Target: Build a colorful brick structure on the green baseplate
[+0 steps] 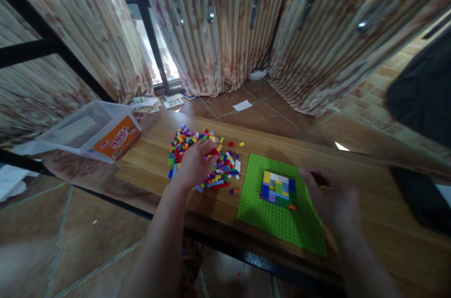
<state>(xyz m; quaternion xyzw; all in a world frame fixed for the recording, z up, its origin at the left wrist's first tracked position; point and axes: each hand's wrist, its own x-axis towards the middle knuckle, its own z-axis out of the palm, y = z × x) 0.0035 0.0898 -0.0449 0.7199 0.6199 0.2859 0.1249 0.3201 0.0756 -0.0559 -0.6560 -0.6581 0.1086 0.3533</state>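
A heap of small coloured bricks lies on the wooden table. My left hand rests on the heap, fingers curled and pinching among the bricks near a red one. To the right lies a green baseplate with a square patch of blue, yellow, white and green bricks built on it. My right hand hovers at the plate's right edge, blurred by motion, so its fingers cannot be read.
A clear plastic box with an orange label stands at the table's left end. A dark object lies at the far right. A black frame bar runs overhead. Curtains, papers and tiled floor lie beyond the table.
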